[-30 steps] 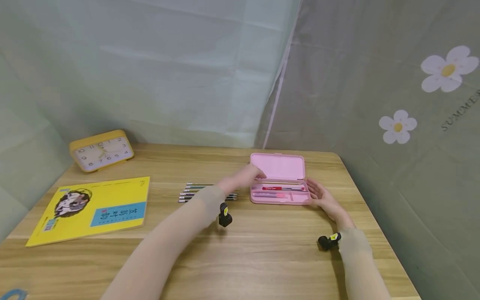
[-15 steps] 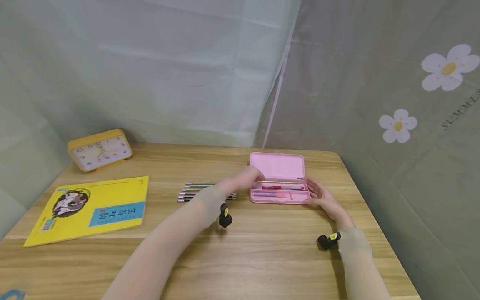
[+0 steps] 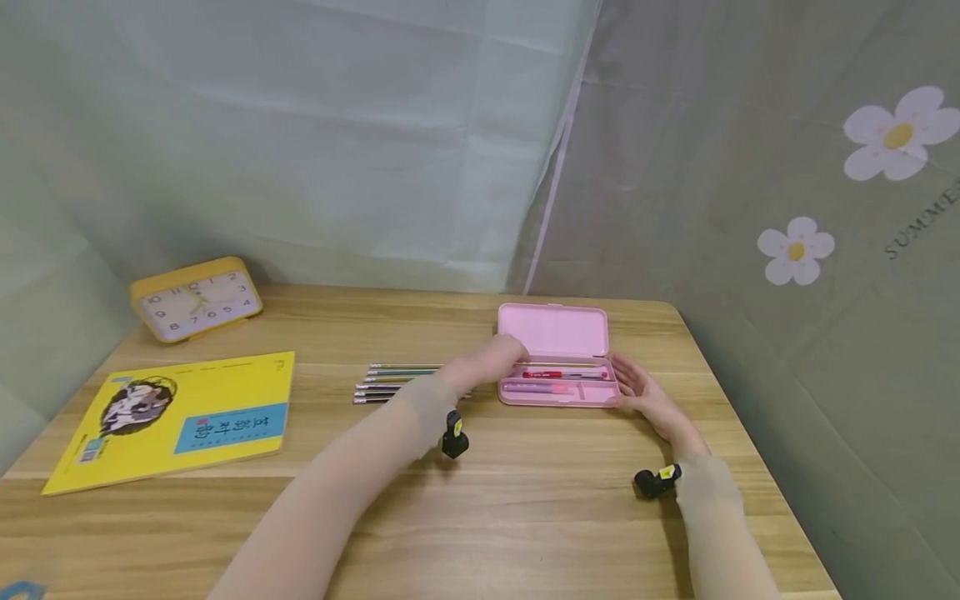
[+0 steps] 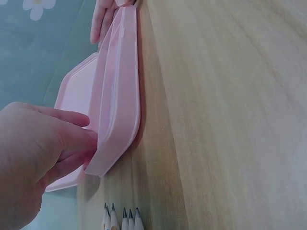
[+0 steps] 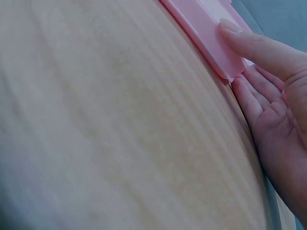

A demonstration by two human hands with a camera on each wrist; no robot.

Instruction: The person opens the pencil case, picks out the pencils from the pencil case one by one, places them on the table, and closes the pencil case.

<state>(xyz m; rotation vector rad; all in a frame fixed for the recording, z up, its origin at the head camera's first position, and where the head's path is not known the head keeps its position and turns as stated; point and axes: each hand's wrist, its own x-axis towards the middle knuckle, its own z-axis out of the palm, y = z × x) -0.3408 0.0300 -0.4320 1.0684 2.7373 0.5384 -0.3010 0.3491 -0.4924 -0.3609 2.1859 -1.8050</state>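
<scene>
A pink pencil case (image 3: pixel 555 403) lies with its lid (image 3: pixel 553 328) swung up at the back of the wooden table. In its rear compartment lies a pencil (image 3: pixel 570 364); a red pen (image 3: pixel 543 375) and a pink-purple pen (image 3: pixel 536 388) are in front of it. My left hand (image 3: pixel 491 360) reaches over the case's left end and pinches the pencil's end; its fingertips dip behind the wall in the left wrist view. At the right end, my right hand (image 3: pixel 648 400) holds the case, with the thumb (image 5: pixel 247 40) over the corner and the fingers (image 5: pixel 249 96) along the end.
Several pencils (image 3: pixel 386 383) lie in a row left of the case, partly behind the left forearm. A yellow book (image 3: pixel 172 417) lies at the left, with a yellow clock (image 3: pixel 198 300) behind it. Part of a blue object (image 3: pixel 22 589) shows at the bottom left. Curtains hang behind.
My left hand has shifted slightly right and its fingers have drawn in at the case's left end. The right hand stays in place on the case.
</scene>
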